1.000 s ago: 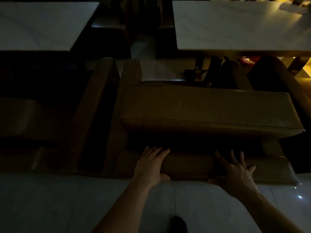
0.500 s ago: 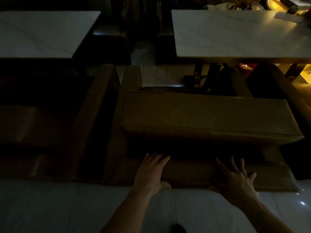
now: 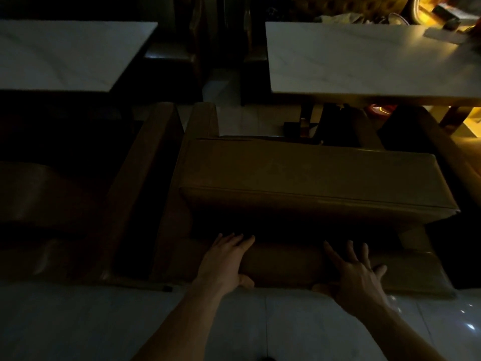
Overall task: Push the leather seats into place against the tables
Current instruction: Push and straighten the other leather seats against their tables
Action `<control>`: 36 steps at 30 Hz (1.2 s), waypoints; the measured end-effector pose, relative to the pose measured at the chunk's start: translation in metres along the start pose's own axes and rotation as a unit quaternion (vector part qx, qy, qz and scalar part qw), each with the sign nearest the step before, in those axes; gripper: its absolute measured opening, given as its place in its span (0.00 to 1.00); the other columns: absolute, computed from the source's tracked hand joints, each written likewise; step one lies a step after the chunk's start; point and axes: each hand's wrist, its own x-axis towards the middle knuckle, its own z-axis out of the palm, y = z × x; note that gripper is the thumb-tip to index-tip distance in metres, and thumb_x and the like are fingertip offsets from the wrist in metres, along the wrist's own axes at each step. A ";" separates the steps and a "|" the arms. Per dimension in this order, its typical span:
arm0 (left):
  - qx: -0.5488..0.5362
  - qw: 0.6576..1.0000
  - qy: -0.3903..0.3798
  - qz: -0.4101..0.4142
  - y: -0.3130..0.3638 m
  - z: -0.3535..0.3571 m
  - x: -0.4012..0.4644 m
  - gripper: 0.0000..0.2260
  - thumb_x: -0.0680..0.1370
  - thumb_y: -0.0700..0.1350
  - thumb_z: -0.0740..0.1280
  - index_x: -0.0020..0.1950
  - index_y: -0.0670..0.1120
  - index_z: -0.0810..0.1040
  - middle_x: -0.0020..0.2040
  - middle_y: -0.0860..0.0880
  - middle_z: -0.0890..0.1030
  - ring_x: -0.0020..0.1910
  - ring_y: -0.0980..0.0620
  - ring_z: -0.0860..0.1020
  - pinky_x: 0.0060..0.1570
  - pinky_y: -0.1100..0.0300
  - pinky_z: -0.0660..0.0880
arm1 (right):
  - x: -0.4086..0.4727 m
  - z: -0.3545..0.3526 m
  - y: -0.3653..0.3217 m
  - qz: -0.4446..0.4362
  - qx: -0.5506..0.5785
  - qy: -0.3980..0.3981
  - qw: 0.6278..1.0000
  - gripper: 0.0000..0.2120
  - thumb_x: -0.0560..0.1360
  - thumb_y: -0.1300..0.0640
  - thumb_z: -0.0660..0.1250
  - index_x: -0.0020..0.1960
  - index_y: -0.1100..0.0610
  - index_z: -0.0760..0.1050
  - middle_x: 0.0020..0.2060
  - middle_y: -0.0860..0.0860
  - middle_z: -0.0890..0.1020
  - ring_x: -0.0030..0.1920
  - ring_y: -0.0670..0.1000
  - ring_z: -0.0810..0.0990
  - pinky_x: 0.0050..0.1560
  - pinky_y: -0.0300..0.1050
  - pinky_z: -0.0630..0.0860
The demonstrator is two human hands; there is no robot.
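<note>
Nothing has shifted but the view, tilted slightly upward. Both hands, left (image 3: pixel 223 259) and right (image 3: pixel 356 274), press flat with spread fingers on the seat (image 3: pixel 307 178), its shadowed back barely discernible, short of the table (image 3: pixel 364 61).

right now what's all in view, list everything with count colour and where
leather seat: one, brown, centre, its back nearest the camera, facing the right table
second leather seat: one, brown, left, mostly in shadow
tables: two, white marble-look tops, far left and far right
floor: pale glossy tiles, bottom
clutter: too dim to count, top right behind the right table
hands: two, left hand and right hand, fingers straight, pressing the centre seat's back
</note>
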 end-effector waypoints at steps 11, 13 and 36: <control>-0.012 1.000 0.010 -0.008 0.001 0.002 -0.004 0.46 0.67 0.60 0.76 0.79 0.58 0.54 0.78 0.53 0.60 0.76 0.51 0.56 0.77 0.49 0.45 | -0.006 0.005 -0.005 0.012 -0.035 0.016 0.999 0.50 0.69 0.25 0.62 0.79 0.39 0.36 0.80 0.56 0.40 0.78 0.66 0.36 0.72 0.77 0.50; -0.016 1.000 0.014 -0.003 -0.001 0.004 -0.003 0.46 0.67 0.60 0.76 0.79 0.58 0.54 0.78 0.53 0.60 0.76 0.52 0.55 0.77 0.49 0.45 | -0.005 0.005 -0.005 0.016 -0.042 0.014 0.999 0.51 0.69 0.24 0.61 0.79 0.39 0.36 0.80 0.57 0.40 0.78 0.67 0.36 0.72 0.77 0.51; 0.005 1.000 0.002 0.008 -0.001 0.004 -0.007 0.46 0.69 0.62 0.73 0.79 0.58 0.49 0.79 0.52 0.55 0.78 0.51 0.50 0.76 0.51 0.38 | -0.008 0.002 -0.005 0.017 -0.041 -0.008 0.999 0.53 0.69 0.24 0.61 0.77 0.40 0.30 0.79 0.57 0.34 0.77 0.67 0.32 0.73 0.77 0.48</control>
